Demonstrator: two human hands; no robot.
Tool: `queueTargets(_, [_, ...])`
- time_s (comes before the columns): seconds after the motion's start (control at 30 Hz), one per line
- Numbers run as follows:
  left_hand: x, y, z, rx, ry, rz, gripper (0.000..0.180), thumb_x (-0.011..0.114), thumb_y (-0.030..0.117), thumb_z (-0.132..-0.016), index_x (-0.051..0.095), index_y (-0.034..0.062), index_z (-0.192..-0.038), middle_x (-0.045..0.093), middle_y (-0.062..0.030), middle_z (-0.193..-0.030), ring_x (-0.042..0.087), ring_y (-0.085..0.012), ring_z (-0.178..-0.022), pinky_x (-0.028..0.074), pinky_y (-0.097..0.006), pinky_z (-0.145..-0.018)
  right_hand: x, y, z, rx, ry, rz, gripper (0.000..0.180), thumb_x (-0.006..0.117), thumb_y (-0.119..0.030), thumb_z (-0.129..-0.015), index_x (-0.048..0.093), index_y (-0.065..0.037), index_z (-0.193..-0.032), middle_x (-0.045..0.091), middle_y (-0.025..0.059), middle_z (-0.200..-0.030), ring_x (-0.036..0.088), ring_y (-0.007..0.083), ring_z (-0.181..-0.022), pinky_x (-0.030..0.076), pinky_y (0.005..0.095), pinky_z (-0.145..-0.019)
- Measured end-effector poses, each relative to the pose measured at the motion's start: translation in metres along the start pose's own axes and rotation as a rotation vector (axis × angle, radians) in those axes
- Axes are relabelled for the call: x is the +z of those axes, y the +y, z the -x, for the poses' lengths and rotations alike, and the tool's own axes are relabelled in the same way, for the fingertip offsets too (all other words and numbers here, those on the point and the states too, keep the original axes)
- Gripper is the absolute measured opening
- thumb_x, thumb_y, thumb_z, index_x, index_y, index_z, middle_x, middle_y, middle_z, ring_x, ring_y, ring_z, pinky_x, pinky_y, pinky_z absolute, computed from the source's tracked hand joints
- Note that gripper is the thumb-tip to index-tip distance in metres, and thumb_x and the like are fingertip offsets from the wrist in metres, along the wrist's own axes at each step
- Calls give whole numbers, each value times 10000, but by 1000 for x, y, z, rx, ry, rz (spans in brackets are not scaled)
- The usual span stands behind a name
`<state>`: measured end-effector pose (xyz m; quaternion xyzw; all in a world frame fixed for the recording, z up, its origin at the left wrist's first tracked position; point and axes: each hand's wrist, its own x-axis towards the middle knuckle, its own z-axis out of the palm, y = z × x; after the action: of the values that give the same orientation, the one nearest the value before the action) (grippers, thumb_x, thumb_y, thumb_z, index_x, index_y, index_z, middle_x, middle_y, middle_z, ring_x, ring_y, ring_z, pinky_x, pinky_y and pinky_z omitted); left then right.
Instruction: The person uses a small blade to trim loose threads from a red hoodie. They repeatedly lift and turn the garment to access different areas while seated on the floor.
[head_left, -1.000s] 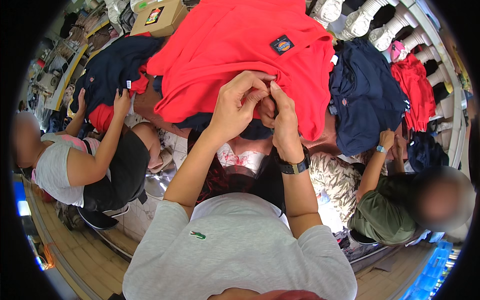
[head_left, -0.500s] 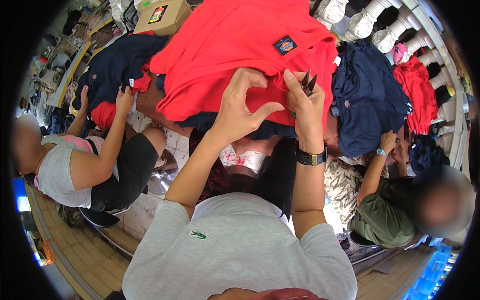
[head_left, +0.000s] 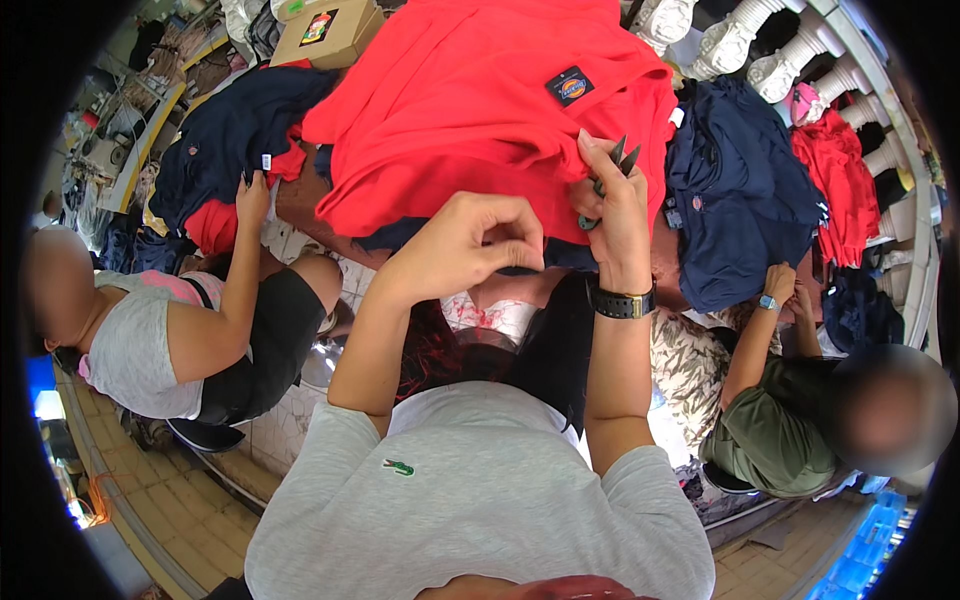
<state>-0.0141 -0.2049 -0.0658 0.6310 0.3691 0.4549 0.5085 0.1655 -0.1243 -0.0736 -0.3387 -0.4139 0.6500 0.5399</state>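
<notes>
A large red garment (head_left: 440, 110) lies spread over a pile in front of me, with a dark square tag (head_left: 570, 87) on it. My right hand (head_left: 618, 205) is closed around thread snips (head_left: 622, 157), their dark pointed blades sticking up past the fingers. The thumb and fingertips of that hand also touch the red cloth at its near right edge. My left hand (head_left: 465, 245) hovers just in front of the garment's near edge, its fingers curled and the thumb drawn up to the index finger. Whatever it may pinch is too small to make out.
Co-workers sit on both sides: a hand (head_left: 252, 195) at a navy garment (head_left: 235, 130) on the left, and a hand (head_left: 778, 283) at another navy garment (head_left: 740, 190) on the right. A cardboard box (head_left: 330, 35) stands at the back; white thread cones (head_left: 730, 45) line the right rear.
My left hand has pulled back toward me, off the garment, its thumb and fingers closing together. My right hand has turned slightly and stays at the cloth's edge with the thread snips.
</notes>
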Motion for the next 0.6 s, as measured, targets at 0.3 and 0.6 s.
queueTargets(0.3, [29,-19,-36,265,570,-416,196,784,106,-843,639,-9,-909,642,-49,-828,626,-134,-770,516,-294,-710,2,5,-1,-19,-4,-17,182,741,-226,-921,631,-82,-898,408,-92,-546,313,16,-414,185,231,-404])
queueTargets(0.6, [16,-8,-18,236,370,-194,102,711,38,-886,626,-17,-898,664,-69,-894,640,-135,-863,510,-286,-807,1,2,3,-56,-33,34,180,734,-235,-932,638,-87,-899,413,-102,-559,320,10,-428,189,222,-410])
